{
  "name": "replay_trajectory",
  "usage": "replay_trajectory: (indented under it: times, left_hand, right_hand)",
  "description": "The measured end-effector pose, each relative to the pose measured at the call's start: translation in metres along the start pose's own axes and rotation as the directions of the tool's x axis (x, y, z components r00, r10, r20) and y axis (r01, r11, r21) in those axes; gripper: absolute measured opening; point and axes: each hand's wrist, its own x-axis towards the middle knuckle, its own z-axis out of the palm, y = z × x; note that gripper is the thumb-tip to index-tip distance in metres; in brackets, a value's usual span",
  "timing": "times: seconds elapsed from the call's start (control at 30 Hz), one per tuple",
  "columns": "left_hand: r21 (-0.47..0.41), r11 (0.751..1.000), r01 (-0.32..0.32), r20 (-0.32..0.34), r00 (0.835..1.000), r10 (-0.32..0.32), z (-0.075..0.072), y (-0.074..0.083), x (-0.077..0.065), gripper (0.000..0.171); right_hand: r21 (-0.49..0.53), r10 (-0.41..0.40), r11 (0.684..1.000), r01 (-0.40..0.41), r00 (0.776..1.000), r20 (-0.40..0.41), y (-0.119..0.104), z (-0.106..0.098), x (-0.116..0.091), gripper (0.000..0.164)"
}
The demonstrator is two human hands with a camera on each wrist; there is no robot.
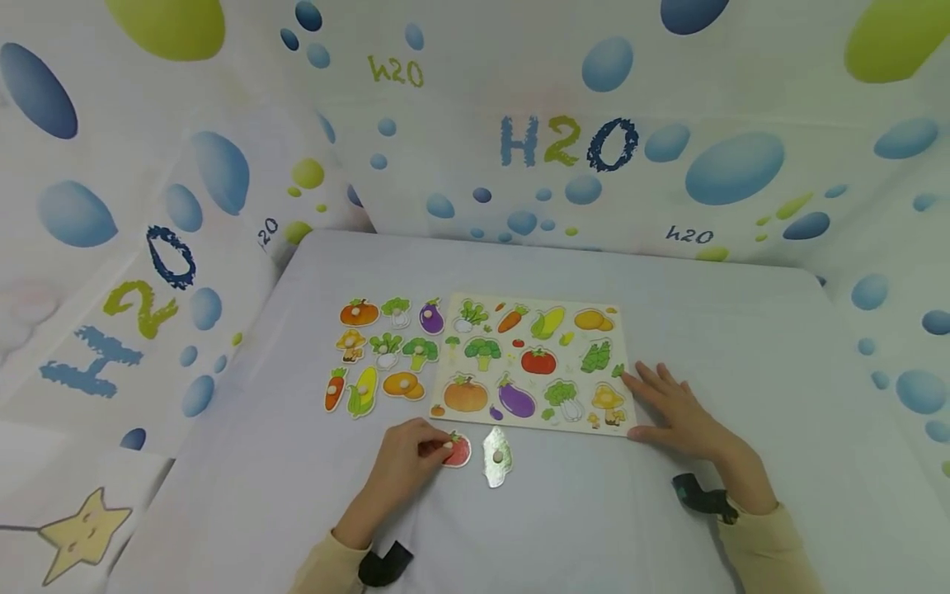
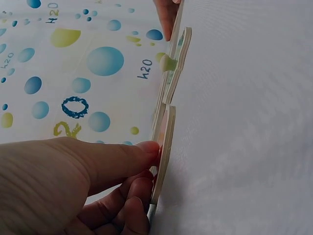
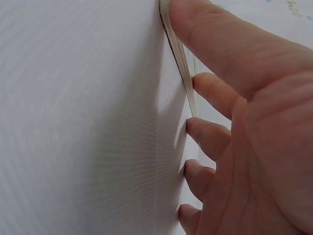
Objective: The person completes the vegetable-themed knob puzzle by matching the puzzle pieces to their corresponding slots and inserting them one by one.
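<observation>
My left hand (image 1: 406, 455) pinches the tomato puzzle piece (image 1: 460, 451) at its left side, in front of the board; the left wrist view shows thumb and fingertips at the face of this thin wooden piece (image 2: 165, 156). Just right of it lies a pale, shiny green leafy piece (image 1: 497, 458) with a round knob. The vegetable puzzle board (image 1: 538, 419) lies flat behind both, with printed vegetable pictures. At the board's right edge rests my right hand (image 1: 677, 412), fingers spread and mostly straight, thumb at the near corner. In the right wrist view the thumb touches the board's edge (image 3: 178, 54).
Left of the board several knobbed pieces lie in rows, among them a pumpkin (image 1: 359, 313), an eggplant (image 1: 431, 317), a carrot (image 1: 335, 389) and a corn piece (image 1: 363, 392). A white cloth covers the table (image 1: 564, 511). Printed curtains (image 1: 460, 107) stand behind and at the sides.
</observation>
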Motion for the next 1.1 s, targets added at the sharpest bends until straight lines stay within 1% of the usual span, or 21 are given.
replay_trajectory:
  times: [0.17, 0.37, 0.5, 0.6, 0.8, 0.97, 1.1]
  left_hand:
    - [0.01, 1.0, -0.027, -0.022, 0.999, 0.027, -0.001, 0.004, 0.004, 0.01]
    - [0.006, 1.0, -0.021, -0.013, 1.0, 0.021, -0.002, 0.007, 0.009, 0.009]
    - [0.016, 0.999, -0.031, -0.016, 0.999, 0.031, -0.001, 0.005, 0.009, 0.01]
    - [0.018, 1.0, -0.019, -0.007, 1.0, 0.019, -0.001, 0.003, 0.005, 0.009]
    - [0.016, 1.0, 0.021, 0.036, 0.999, -0.021, 0.001, -0.001, -0.002, 0.009]
    - [0.02, 0.999, 0.035, 0.061, 0.997, -0.036, 0.001, -0.002, -0.002, 0.008]
    - [0.028, 0.999, 0.038, 0.061, 0.997, -0.04, 0.0, -0.001, 0.002, 0.009]
  right_hand:
    - [-0.011, 0.002, 1.0, -0.002, 1.0, -0.015, -0.002, -0.005, 0.001, 0.085]
    - [-0.011, 0.002, 1.0, -0.002, 1.0, -0.029, -0.002, -0.011, 0.002, 0.084]
    - [0.003, -0.008, 1.0, 0.009, 0.999, -0.042, -0.001, -0.009, 0.002, 0.083]
    - [0.007, -0.014, 1.0, 0.014, 0.999, -0.039, 0.0, -0.002, 0.001, 0.083]
    - [0.016, -0.014, 1.0, 0.015, 0.999, -0.038, 0.001, 0.007, -0.003, 0.083]
    - [0.018, -0.021, 1.0, 0.022, 0.999, -0.05, -0.003, 0.006, -0.005, 0.082]
    - [-0.005, -0.026, 1.0, 0.026, 0.998, -0.053, -0.004, 0.004, -0.003, 0.082]
